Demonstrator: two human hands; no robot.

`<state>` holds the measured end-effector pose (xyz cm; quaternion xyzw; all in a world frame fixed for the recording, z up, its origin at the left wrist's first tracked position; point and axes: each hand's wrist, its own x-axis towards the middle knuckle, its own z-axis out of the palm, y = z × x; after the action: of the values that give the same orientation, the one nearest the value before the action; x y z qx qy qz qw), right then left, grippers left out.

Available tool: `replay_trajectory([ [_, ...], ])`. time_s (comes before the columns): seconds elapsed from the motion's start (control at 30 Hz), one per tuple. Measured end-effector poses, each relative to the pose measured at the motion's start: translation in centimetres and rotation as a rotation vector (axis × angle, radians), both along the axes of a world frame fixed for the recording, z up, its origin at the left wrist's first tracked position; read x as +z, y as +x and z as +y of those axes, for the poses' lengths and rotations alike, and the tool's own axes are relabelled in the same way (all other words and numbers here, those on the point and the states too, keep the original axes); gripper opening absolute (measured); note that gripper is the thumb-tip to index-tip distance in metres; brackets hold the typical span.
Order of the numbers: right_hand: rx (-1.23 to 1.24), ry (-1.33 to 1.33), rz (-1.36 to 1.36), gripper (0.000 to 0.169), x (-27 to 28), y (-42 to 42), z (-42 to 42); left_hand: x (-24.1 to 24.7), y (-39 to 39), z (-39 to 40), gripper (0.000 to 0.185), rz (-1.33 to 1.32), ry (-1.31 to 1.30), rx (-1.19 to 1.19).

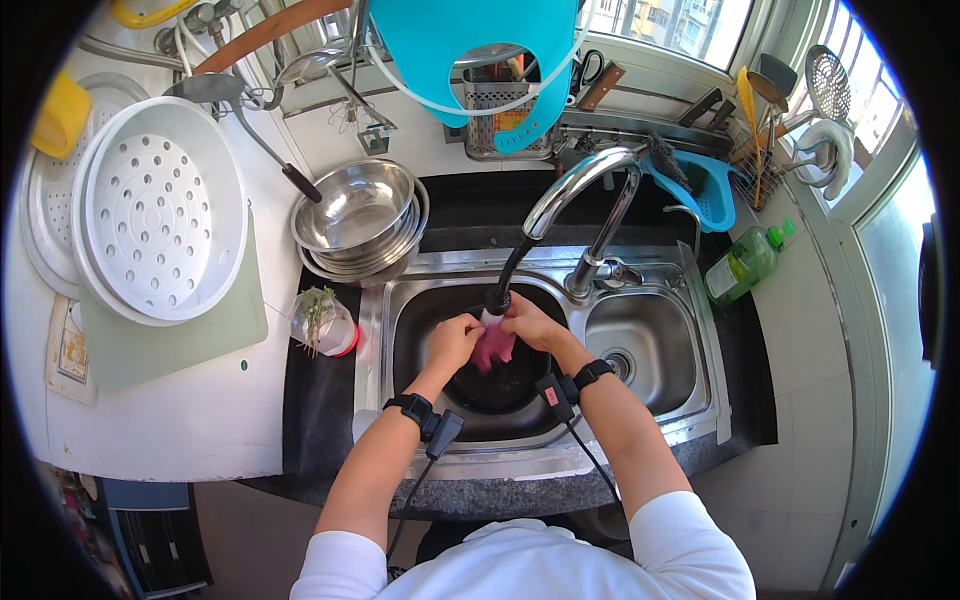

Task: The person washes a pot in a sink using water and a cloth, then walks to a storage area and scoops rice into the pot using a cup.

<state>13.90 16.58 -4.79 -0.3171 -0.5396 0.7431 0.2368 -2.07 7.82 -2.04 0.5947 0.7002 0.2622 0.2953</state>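
Between my two hands hangs a pink cloth [493, 351], directly below the outlet of the chrome faucet [581, 184] with its black hose end. My left hand [454, 341] pinches the cloth's left upper edge. On the other side, my right hand [534, 321] grips it close to the spray head [498, 302]. Whitish water appears to run from the head onto the cloth. Under it, a round black basin [491, 401] sits in the larger bowl of the steel sink [420, 442]. Each wrist wears a black strap with a cabled device.
Stacked steel bowls [360, 206] and a jar of plant sprigs [322, 322] stand left of the sink. White perforated steamer baskets [161, 217] lean farther left. A green soap bottle [742, 262] and a blue drainer [705, 191] are at right. A turquoise bib [420, 45] hangs above.
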Motion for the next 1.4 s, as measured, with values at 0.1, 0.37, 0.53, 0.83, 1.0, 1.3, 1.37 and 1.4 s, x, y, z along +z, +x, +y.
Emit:
replay_trajectory([
  [0.1, -0.054, 0.052, 0.016, 0.048, 0.0, 0.4, 0.0, -1.3, -0.4, 0.5, 0.015, -0.078, 0.107, -0.028],
  [0.37, 0.03, 0.265, -0.09, 0.048, 1.0, 0.3, 0.1, -0.7, -1.2, 1.7, 0.021, -0.187, 0.039, -0.094],
  [0.53, -0.073, 0.827, -0.485, 0.023, 0.8, 1.5, 0.3, 2.8, -2.3, 2.0, 0.02, -0.159, 0.123, -0.091],
  [0.83, -0.127, 0.219, -0.233, 0.015, 1.4, 1.7, 1.1, 0.4, -4.9, 2.9, 0.019, -0.44, 0.056, -0.01],
  [1.0, -0.17, 0.007, -0.113, 0.014, 2.6, 1.1, 0.8, 1.2, -2.4, 2.6, 0.031, -0.652, -0.127, -0.005],
  [1.3, 0.04, 0.481, -0.408, 0.02, 3.4, 1.9, 0.3, 1.1, -1.6, 2.4, 0.027, -0.282, -0.105, -0.099],
  [1.37, -0.051, 0.512, -0.417, 0.021, 3.1, 1.6, -0.3, 1.4, -1.7, 2.2, 0.026, -0.157, -0.065, -0.105],
  [1.4, -0.099, 0.528, -0.42, 0.022, 2.9, 1.3, -0.7, 1.5, -1.8, 2.1, 0.026, -0.092, -0.043, -0.109],
])
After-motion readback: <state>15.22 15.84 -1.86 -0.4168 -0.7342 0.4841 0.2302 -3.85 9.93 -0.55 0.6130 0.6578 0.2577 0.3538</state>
